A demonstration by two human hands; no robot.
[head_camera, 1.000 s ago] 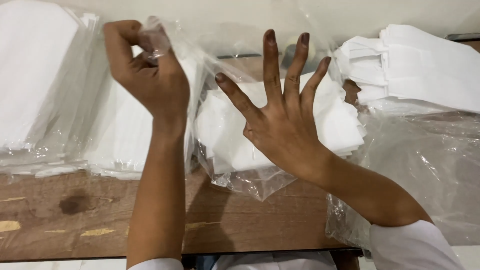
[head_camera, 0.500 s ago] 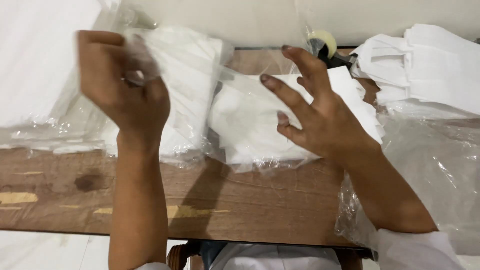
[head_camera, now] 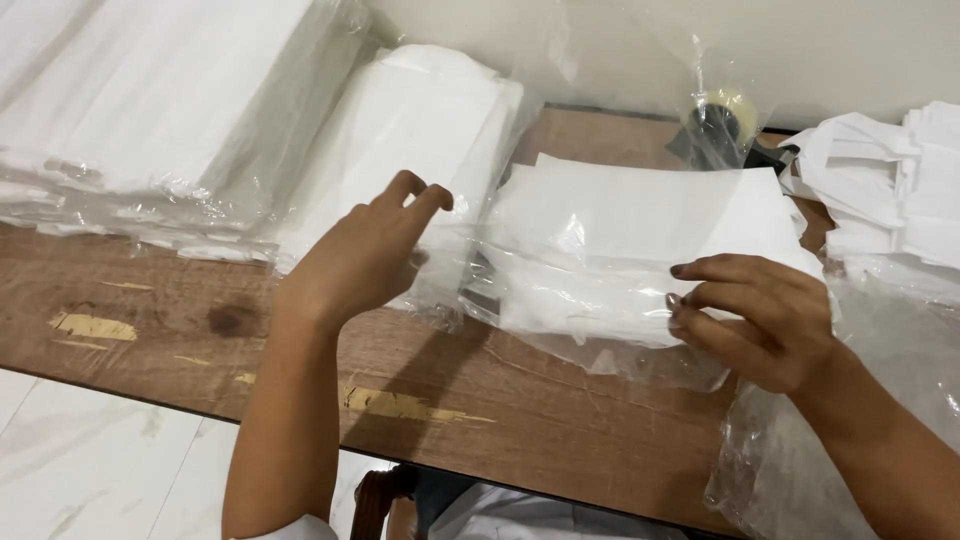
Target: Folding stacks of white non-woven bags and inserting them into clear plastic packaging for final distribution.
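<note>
While your left hand (head_camera: 365, 255) pinches the clear plastic bag (head_camera: 600, 330) | right hand (head_camera: 765, 320) grips its other end | folded white cloth (head_camera: 640, 215) seemingly inside | wooden table (head_camera: 520, 400) beneath.

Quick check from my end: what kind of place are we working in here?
Probably a small packing workstation. Stacks of bagged white folded cloth crowd a worn wooden table, a tape dispenser stands at the back, and both hands grip a clear plastic bag.

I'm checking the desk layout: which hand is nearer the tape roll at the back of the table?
Right. The right hand grips the clear bag's edge below the tape roll; the left hand is farther off to its left.
</note>
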